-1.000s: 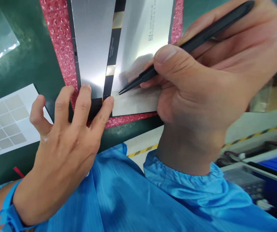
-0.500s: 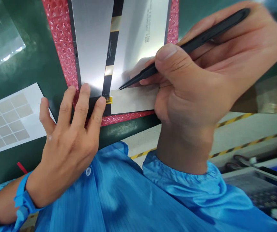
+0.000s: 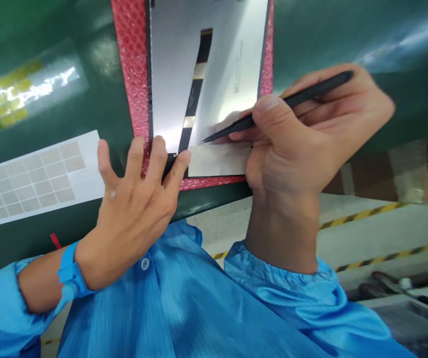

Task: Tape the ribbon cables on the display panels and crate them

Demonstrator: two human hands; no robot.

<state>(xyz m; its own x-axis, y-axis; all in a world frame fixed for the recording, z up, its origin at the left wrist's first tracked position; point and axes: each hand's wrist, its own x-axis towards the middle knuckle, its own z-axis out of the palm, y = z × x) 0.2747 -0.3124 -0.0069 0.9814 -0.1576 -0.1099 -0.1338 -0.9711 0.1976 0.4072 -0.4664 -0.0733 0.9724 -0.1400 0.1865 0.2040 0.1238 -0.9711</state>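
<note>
A silvery flat panel (image 3: 172, 64), which looks like the back of a display, lies on pink bubble wrap (image 3: 134, 59). A black ribbon cable (image 3: 195, 97) with gold-coloured patches runs along it. My left hand (image 3: 135, 194) rests with spread fingers on the panel's near left corner, one fingertip at the cable's lower end. In my right hand (image 3: 299, 134) I grip black tweezers (image 3: 246, 122). Their tips point at the upper edge of a pale strip (image 3: 217, 159) along the panel's near edge; whether they touch it I cannot tell.
Left of the panel lies a white sheet of greyish square stickers (image 3: 42, 176). Beyond it is a clear bag or film with yellow squares (image 3: 8, 94). All lie on a green mat (image 3: 98, 109). Yellow-black tape (image 3: 363, 215) marks the floor.
The view has shifted, so more of the panel and the yellow squares show. Both hands keep nearly the same pose on the panel. The left index fingertip now covers the yellow connector end.
</note>
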